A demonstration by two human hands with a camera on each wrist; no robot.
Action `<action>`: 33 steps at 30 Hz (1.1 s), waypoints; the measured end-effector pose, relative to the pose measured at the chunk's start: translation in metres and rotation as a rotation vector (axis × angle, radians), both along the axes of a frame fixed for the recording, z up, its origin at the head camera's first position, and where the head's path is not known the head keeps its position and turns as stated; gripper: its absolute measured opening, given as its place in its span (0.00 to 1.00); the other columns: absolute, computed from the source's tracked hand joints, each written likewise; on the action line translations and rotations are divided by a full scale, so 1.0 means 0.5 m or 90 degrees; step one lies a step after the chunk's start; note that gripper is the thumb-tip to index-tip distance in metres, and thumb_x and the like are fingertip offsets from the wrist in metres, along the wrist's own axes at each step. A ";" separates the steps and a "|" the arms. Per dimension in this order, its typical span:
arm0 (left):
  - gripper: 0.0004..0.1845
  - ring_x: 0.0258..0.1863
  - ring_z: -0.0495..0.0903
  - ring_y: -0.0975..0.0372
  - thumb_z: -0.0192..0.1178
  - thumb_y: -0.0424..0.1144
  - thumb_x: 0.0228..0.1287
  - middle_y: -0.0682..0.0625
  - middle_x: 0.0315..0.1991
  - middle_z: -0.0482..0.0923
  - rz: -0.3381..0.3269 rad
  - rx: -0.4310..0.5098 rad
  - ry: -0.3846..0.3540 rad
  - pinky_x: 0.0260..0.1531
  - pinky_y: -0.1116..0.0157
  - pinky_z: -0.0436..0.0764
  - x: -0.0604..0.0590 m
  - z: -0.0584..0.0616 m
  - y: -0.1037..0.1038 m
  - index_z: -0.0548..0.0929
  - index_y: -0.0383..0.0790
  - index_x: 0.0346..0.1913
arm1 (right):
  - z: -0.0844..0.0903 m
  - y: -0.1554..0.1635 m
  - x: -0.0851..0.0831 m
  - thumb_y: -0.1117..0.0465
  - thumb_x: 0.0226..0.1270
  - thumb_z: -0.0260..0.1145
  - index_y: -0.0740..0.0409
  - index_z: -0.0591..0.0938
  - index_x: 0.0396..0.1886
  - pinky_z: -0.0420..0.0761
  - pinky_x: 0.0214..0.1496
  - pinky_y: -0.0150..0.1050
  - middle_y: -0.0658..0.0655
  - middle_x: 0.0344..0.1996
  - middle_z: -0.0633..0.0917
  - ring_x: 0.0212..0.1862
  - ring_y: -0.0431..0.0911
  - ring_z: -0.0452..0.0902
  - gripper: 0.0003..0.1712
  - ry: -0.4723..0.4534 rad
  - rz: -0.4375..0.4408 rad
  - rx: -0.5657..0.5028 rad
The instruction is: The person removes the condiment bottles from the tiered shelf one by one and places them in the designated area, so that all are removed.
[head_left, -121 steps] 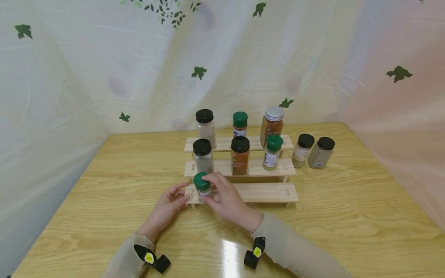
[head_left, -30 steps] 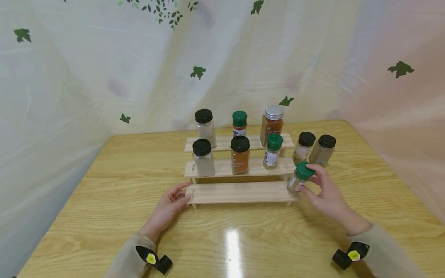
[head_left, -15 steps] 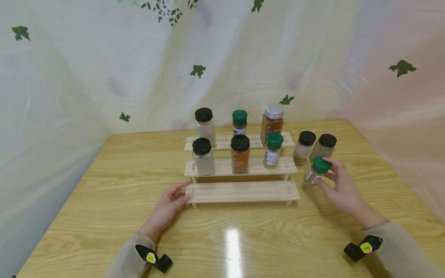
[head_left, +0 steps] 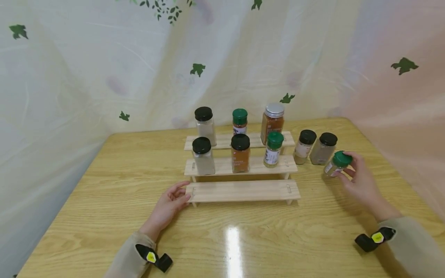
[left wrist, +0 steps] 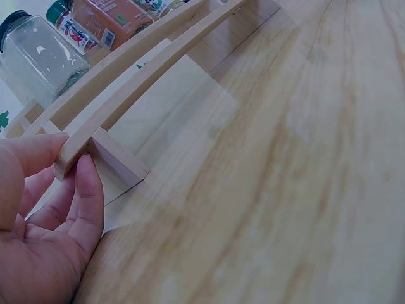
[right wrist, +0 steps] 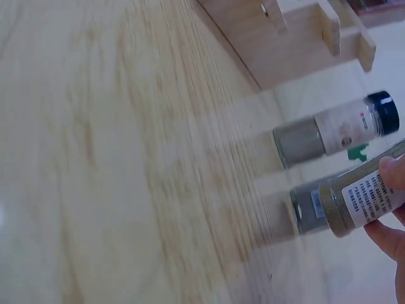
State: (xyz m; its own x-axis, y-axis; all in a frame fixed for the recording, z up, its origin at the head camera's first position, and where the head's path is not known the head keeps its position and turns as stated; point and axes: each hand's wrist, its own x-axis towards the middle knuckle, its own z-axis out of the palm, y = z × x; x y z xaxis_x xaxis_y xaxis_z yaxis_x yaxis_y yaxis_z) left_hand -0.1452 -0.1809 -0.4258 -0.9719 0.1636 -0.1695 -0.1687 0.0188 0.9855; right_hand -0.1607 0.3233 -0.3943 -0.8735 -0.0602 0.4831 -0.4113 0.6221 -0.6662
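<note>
My right hand (head_left: 364,184) pinches a green-capped spice jar (head_left: 334,167) between thumb and fingers, tilted, at the right of the table. In the right wrist view the held spice jar (right wrist: 361,196) shows a white printed label and overlaps a black-capped jar (right wrist: 309,204) behind it. My left hand (head_left: 169,204) pinches the left end of the bottom tier of a three-tier wooden spice rack (head_left: 243,191). The left wrist view shows the thumb on top of the board and a finger (left wrist: 87,190) beneath it. No jar stands on that bottom tier.
On the middle tier stand a grey-white jar (head_left: 204,162), an orange-brown jar (head_left: 240,159) and a green-capped jar (head_left: 272,154). Three more jars line the top tier. Two black-capped jars (head_left: 301,151) (head_left: 321,153) stand on the table right of the rack. A patterned curtain (head_left: 156,77) hangs behind.
My right hand has lifted the green-capped spice jar off the left of the bottom tier and carried it right, past the rack's end. The left hand keeps its grip on the rack.
</note>
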 end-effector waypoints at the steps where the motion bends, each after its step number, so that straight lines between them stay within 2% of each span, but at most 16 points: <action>1: 0.28 0.37 0.77 0.71 0.54 0.26 0.66 0.57 0.39 0.76 0.000 0.002 0.000 0.39 0.75 0.80 0.000 0.000 0.000 0.62 0.30 0.68 | 0.000 0.005 -0.002 0.86 0.52 0.61 0.69 0.53 0.65 0.66 0.44 0.08 0.48 0.53 0.68 0.51 0.14 0.58 0.42 -0.005 -0.008 0.003; 3: 0.28 0.37 0.77 0.71 0.54 0.26 0.66 0.58 0.39 0.76 0.001 0.004 0.000 0.39 0.75 0.80 0.001 0.001 0.000 0.62 0.30 0.68 | -0.001 0.015 -0.007 0.85 0.53 0.60 0.68 0.53 0.66 0.65 0.44 0.08 0.58 0.53 0.67 0.51 0.15 0.57 0.42 -0.007 -0.021 0.008; 8: 0.28 0.37 0.77 0.71 0.54 0.26 0.66 0.57 0.39 0.76 0.001 0.001 0.002 0.39 0.75 0.80 0.001 0.004 0.000 0.62 0.30 0.68 | 0.000 0.037 -0.026 0.85 0.54 0.59 0.69 0.52 0.66 0.63 0.46 0.07 0.58 0.51 0.67 0.51 0.15 0.56 0.42 -0.004 -0.043 0.023; 9: 0.28 0.37 0.77 0.71 0.54 0.26 0.66 0.57 0.39 0.76 0.000 0.000 0.003 0.39 0.75 0.80 0.001 0.004 0.000 0.62 0.30 0.68 | 0.002 0.040 -0.029 0.84 0.55 0.58 0.68 0.52 0.67 0.63 0.47 0.08 0.59 0.51 0.67 0.54 0.19 0.59 0.41 -0.011 -0.050 0.028; 10: 0.28 0.37 0.77 0.71 0.54 0.26 0.66 0.57 0.39 0.76 0.001 0.000 0.003 0.39 0.75 0.80 0.001 0.004 0.000 0.62 0.30 0.68 | 0.004 0.044 -0.032 0.83 0.57 0.58 0.68 0.51 0.67 0.63 0.48 0.08 0.61 0.52 0.67 0.58 0.25 0.63 0.41 -0.022 -0.058 0.033; 12: 0.28 0.37 0.77 0.70 0.54 0.26 0.65 0.57 0.39 0.76 0.003 0.001 0.004 0.39 0.75 0.80 0.001 0.004 0.000 0.62 0.29 0.67 | 0.007 0.050 -0.040 0.82 0.59 0.57 0.68 0.50 0.68 0.64 0.49 0.10 0.71 0.55 0.65 0.63 0.43 0.67 0.40 -0.046 -0.066 0.036; 14: 0.28 0.37 0.77 0.70 0.54 0.25 0.65 0.56 0.39 0.76 0.005 0.002 0.003 0.39 0.74 0.80 0.001 0.004 0.001 0.62 0.29 0.67 | 0.009 0.054 -0.047 0.80 0.61 0.56 0.68 0.49 0.68 0.66 0.53 0.13 0.74 0.56 0.64 0.62 0.63 0.66 0.39 -0.065 -0.081 0.046; 15: 0.28 0.37 0.77 0.70 0.54 0.25 0.65 0.56 0.39 0.76 0.006 0.002 0.002 0.39 0.74 0.80 0.002 0.004 0.001 0.62 0.30 0.67 | 0.009 0.056 -0.051 0.80 0.62 0.56 0.68 0.50 0.68 0.69 0.56 0.19 0.75 0.57 0.64 0.59 0.72 0.63 0.39 -0.073 -0.085 0.046; 16: 0.28 0.37 0.77 0.70 0.54 0.25 0.65 0.56 0.39 0.76 0.007 0.001 0.002 0.40 0.74 0.80 0.002 0.004 0.001 0.62 0.30 0.67 | 0.008 0.057 -0.055 0.80 0.62 0.55 0.68 0.49 0.68 0.71 0.59 0.27 0.76 0.57 0.63 0.58 0.75 0.62 0.38 -0.078 -0.087 0.045; 19: 0.28 0.37 0.78 0.69 0.54 0.25 0.65 0.55 0.40 0.76 0.009 -0.002 -0.004 0.40 0.74 0.80 0.003 0.004 0.001 0.62 0.30 0.68 | 0.002 0.060 -0.069 0.81 0.61 0.55 0.70 0.50 0.68 0.71 0.58 0.50 0.77 0.58 0.63 0.57 0.75 0.63 0.38 -0.083 -0.096 0.048; 21: 0.28 0.38 0.78 0.69 0.54 0.25 0.66 0.54 0.40 0.76 0.010 -0.005 -0.006 0.40 0.74 0.80 0.004 0.004 0.001 0.63 0.31 0.68 | -0.002 0.061 -0.077 0.81 0.62 0.55 0.70 0.50 0.68 0.68 0.53 0.60 0.78 0.58 0.63 0.57 0.76 0.62 0.38 -0.090 -0.100 0.046; 26: 0.28 0.39 0.78 0.69 0.53 0.25 0.66 0.53 0.41 0.76 0.004 -0.004 -0.006 0.41 0.74 0.80 0.004 0.004 0.002 0.62 0.31 0.68 | -0.010 0.065 -0.089 0.81 0.61 0.55 0.71 0.50 0.69 0.68 0.52 0.65 0.78 0.61 0.60 0.58 0.76 0.62 0.38 -0.105 -0.119 0.038; 33: 0.28 0.39 0.79 0.69 0.53 0.25 0.66 0.53 0.41 0.77 0.002 0.008 -0.002 0.41 0.73 0.81 0.003 0.003 0.001 0.61 0.30 0.68 | -0.016 0.075 -0.100 0.79 0.62 0.54 0.69 0.50 0.69 0.68 0.56 0.61 0.78 0.61 0.61 0.59 0.75 0.62 0.38 -0.108 -0.127 0.026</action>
